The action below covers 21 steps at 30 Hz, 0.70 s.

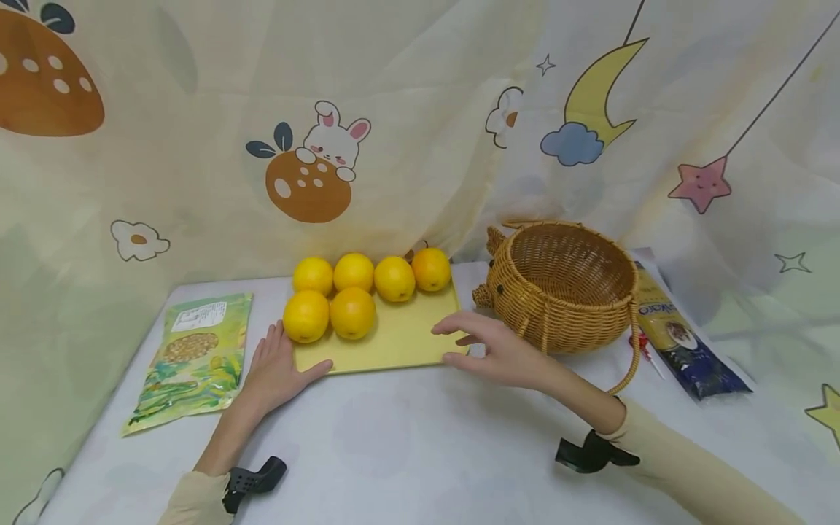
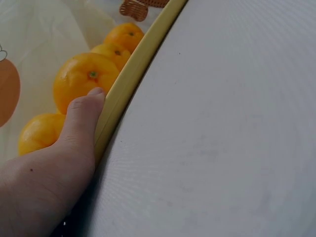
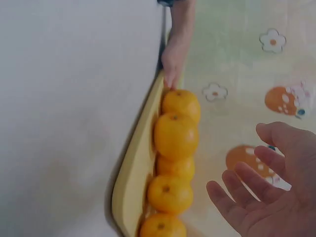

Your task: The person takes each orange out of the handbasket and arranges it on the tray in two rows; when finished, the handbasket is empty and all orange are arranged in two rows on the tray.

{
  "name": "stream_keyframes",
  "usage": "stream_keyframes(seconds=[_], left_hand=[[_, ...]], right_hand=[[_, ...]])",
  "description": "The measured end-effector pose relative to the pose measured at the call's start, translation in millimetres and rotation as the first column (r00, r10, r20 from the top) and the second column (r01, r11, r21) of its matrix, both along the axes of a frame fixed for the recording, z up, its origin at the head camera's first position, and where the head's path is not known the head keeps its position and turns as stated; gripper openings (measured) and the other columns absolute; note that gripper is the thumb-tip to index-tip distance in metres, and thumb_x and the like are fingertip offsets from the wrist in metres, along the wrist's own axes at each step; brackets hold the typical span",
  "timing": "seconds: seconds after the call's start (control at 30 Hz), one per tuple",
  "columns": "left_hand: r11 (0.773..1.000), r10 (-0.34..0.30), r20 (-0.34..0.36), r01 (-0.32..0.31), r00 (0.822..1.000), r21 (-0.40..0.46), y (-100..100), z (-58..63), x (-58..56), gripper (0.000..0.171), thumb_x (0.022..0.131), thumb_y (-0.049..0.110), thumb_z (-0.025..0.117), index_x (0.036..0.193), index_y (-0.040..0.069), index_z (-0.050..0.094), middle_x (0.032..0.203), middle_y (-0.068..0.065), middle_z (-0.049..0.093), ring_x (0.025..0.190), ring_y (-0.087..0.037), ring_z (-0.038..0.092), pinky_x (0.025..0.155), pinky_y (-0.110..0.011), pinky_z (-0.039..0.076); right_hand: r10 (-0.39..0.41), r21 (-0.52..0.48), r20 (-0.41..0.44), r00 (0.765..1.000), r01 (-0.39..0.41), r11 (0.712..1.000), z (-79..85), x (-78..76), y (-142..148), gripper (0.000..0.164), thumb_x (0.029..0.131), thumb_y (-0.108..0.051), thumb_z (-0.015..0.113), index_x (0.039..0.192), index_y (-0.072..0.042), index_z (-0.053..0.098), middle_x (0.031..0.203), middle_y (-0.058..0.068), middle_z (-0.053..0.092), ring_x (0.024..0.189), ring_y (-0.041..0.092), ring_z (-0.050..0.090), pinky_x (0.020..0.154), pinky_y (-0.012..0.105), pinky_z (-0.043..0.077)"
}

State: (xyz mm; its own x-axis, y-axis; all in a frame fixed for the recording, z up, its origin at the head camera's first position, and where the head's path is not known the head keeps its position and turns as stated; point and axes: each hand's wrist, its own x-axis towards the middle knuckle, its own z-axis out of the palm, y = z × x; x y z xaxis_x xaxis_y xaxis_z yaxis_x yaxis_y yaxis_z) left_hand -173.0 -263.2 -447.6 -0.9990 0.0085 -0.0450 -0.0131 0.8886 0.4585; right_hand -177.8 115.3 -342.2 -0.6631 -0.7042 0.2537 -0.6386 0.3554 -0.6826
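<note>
Several oranges [image 1: 353, 313] sit on a yellow board [image 1: 400, 343], bunched toward its back and left side. My left hand [image 1: 274, 372] lies at the board's front left corner, its fingers straight along the left side and its thumb by the front edge. The left wrist view shows that thumb [image 2: 81, 118] against the board's rim, in front of the oranges [image 2: 86, 79]. Over the board's right end hovers my right hand [image 1: 495, 350], fingers loosely bent and holding nothing. In the right wrist view its fingers [image 3: 247, 185] are spread, apart from the oranges [image 3: 170, 192].
A round wicker basket [image 1: 571, 321] with a handle stands right of the board, close to my right hand. Beyond it lie a dark blue packet [image 1: 689, 350] and a small red-topped stick [image 1: 646, 346]. A green-yellow bag [image 1: 197, 357] lies left of my left hand. Patterned cloth hangs behind.
</note>
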Motion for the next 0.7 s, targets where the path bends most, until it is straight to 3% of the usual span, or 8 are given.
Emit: stream_keyframes(seconds=[0.3,0.47,0.53,0.6,0.7], left_hand=[[1.0,-0.004,-0.009,0.004,1.0,0.0,2,-2.7,-0.3,0.124,0.079,0.075,0.056,0.152,-0.008,0.001,0.159,-0.032,-0.003,0.149,-0.048,-0.003,0.119,-0.063,0.0],[1.0,0.0,-0.007,0.0,1.0,-0.002,2,-1.9,-1.0,0.124,0.079,0.076,0.055,0.153,-0.007,-0.001,0.16,-0.032,-0.004,0.149,-0.048,-0.003,0.119,-0.063,-0.001],[1.0,0.002,-0.003,-0.002,1.0,0.003,2,-1.4,-1.2,0.125,0.078,0.077,0.055,0.153,-0.006,-0.001,0.16,-0.031,-0.004,0.149,-0.047,-0.004,0.12,-0.063,-0.001],[1.0,0.003,0.004,-0.003,1.0,0.003,2,-1.1,-1.3,0.125,0.078,0.077,0.054,0.153,-0.006,-0.001,0.16,-0.031,-0.005,0.149,-0.047,-0.004,0.119,-0.063,-0.001],[1.0,0.006,0.006,-0.006,1.0,-0.006,0,-1.2,-0.8,0.125,0.078,0.077,0.054,0.152,-0.008,-0.001,0.159,-0.032,-0.005,0.148,-0.048,-0.004,0.119,-0.064,-0.001]], right_hand=[[-0.056,-0.071,0.001,0.998,0.056,0.996,-3.4,6.9,39,0.03,0.09,-0.008,0.067,0.12,-0.009,0.062,0.118,0.007,0.065,0.109,0.005,0.059,0.086,0.029,0.059],[-0.147,-0.089,0.042,0.988,0.15,0.985,14.1,5.6,53,0.028,0.092,-0.008,0.064,0.12,-0.011,0.063,0.119,0.007,0.065,0.104,0.001,0.06,0.083,0.022,0.058],[-0.249,-0.079,0.054,0.967,0.253,0.964,31.0,-1.9,62,0.024,0.094,-0.012,0.062,0.118,-0.01,0.064,0.117,0.007,0.066,0.101,0.001,0.06,0.08,0.019,0.056],[-0.356,-0.037,0.084,0.931,0.36,0.932,52.0,-15.4,71,0.025,0.096,-0.02,0.06,0.117,-0.009,0.064,0.117,0.007,0.065,0.099,0.005,0.058,0.077,0.019,0.054],[-0.474,0.121,0.12,0.872,0.461,0.879,78.5,-47.1,85,0.036,0.097,-0.038,0.057,0.12,-0.011,0.063,0.12,0.006,0.062,0.097,0.014,0.053,0.073,0.024,0.049]])
